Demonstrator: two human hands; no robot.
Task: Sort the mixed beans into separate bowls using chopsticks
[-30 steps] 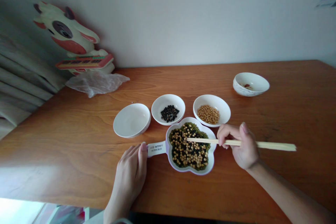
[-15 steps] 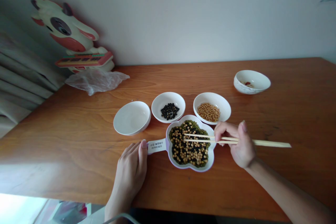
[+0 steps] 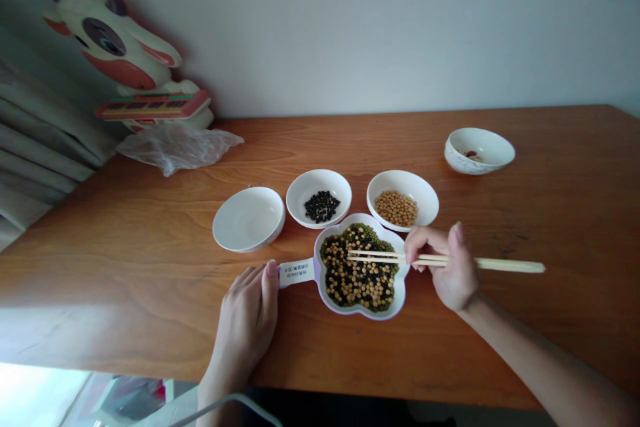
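A flower-shaped white bowl (image 3: 401, 293) of mixed yellow, black and green beans sits near the table's front edge. My right hand (image 3: 450, 270) is closed on a pair of wooden chopsticks (image 3: 505, 265), whose tips lie over the mixed beans, slightly apart. My left hand (image 3: 247, 320) rests flat on the table, fingers together, its fingertips touching the bowl's labelled handle (image 3: 297, 272). Behind the bowl stand three small white bowls: an empty one (image 3: 249, 219), one with black beans (image 3: 319, 197) and one with yellow beans (image 3: 403, 198).
A white patterned bowl (image 3: 479, 150) with a few red bits stands at the back right. At the back left, a cartoon cow toy (image 3: 120, 67) and a crumpled clear plastic bag (image 3: 177, 145) sit by the wall. Curtains (image 3: 35, 153) hang beyond the table's left edge.
The chopstick tips moved left over the mixed beans and opened a little, then narrowed. My left hand stays at the handle. The view shifted slightly.
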